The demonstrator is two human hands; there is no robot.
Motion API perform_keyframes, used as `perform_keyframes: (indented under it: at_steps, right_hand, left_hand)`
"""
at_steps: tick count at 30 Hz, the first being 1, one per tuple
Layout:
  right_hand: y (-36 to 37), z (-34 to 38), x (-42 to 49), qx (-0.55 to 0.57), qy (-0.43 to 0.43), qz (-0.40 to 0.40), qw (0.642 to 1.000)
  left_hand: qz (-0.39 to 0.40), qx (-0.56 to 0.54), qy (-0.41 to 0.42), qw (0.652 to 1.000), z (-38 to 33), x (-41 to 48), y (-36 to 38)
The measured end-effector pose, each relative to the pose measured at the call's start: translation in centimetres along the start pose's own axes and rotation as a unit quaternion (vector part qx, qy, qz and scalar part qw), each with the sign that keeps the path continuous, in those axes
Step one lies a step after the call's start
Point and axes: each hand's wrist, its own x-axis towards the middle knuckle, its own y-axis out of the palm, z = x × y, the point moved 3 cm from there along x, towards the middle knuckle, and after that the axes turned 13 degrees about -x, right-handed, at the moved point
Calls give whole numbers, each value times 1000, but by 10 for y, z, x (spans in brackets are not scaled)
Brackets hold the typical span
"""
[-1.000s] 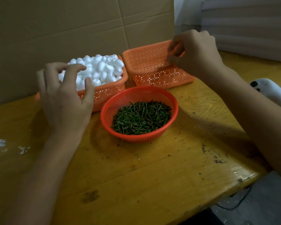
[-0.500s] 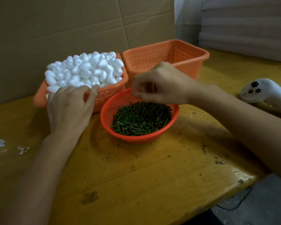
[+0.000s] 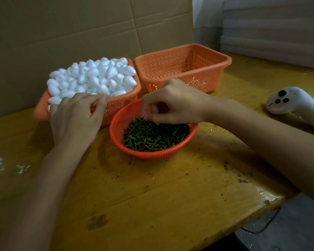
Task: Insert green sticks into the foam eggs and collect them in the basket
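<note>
Two hands are at work in the head view, each over its own supply. The left hand [image 3: 74, 120] sits left of centre, curled over the near rim of the full orange basket [image 3: 116, 105] with its thumb on the rim. Its fingertips are hidden behind the knuckles among the foam eggs [image 3: 92, 77], so I cannot tell whether it has one.

The right hand [image 3: 172, 104] comes in from the right of the frame and hangs over the round red basket [image 3: 152, 156] at centre. Thumb and forefinger are nipped together at the far-left edge of the green sticks [image 3: 152, 136], on what looks like a single stick.

The relation that matters is that eggs and sticks sit side by side, baskets touching, so egg and stick meet in the short gap between the hands. The empty orange basket [image 3: 188, 80] waits just behind the right hand, in the upper middle, and the right hand is the nearer one for dropping off.

The eggs are matte white, smooth and pointed at one end, heaped above the rim. The sticks are short, thin and dark, lying every which way, so no single long axis rules the pile. All three baskets are perforated plastic. The table [image 3: 152, 196] is scuffed yellow wood, with a white controller [image 3: 288, 102] at far right.
</note>
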Motion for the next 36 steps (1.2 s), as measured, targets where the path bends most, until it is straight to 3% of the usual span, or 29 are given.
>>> perform_keyframes:
  at_steps: [6,14,20,24,27,30,36]
  right_hand:
    - [1,0,1,2,-2,5,1000]
    - [4,-3,1,17,3,18,1000]
    - [7,-4,2,29,0,24,999]
    - [7,-5,2,28,-4,19,999]
    - [8,-4,2,30,-7,22,999]
    - [9,-5,3,31,-4,23,999]
    - [11,-4,3,30,-3,14,999]
  left_hand:
    - [-17,-26,-13,999,-3,-3,0]
    - [-92,-148,-25,984,2,-2,-3]
    - [-180,-226,44,956,-1,-5,-9]
    - [-245,-292,99,919,-10,-9,-14]
    - [-214,-338,130,907,-20,-9,-14]
    - [-132,-396,121,901,-37,-12,-8]
    - [29,-548,57,834,-51,-18,10]
